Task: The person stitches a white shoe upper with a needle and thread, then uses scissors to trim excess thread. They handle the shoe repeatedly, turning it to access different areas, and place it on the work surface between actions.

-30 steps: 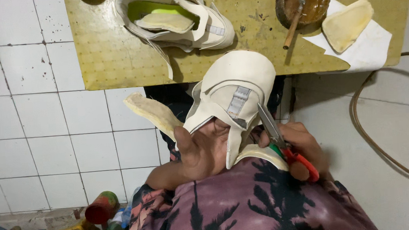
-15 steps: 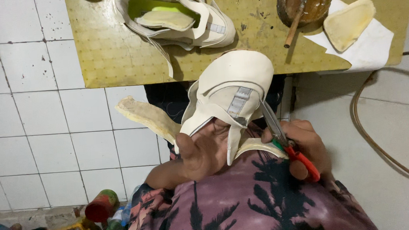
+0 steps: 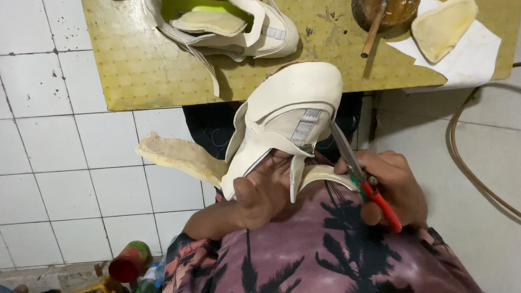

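Below the tabletop (image 3: 150, 81) edge, left hand (image 3: 257, 194) clasps the cream shoe (image 3: 289, 121) from underneath — right hand (image 3: 393, 187) closed on red-handled pliers (image 3: 363, 180), tips at the heel (insole (image 3: 178, 155) hanging loose beside). Step: working the heel edge; next needs a firm, steady pull.

Second shoe (image 3: 224, 23) on table (image 3: 150, 75), left of bowl (image 3: 386, 0), behind held shoe (image 3: 288, 115).
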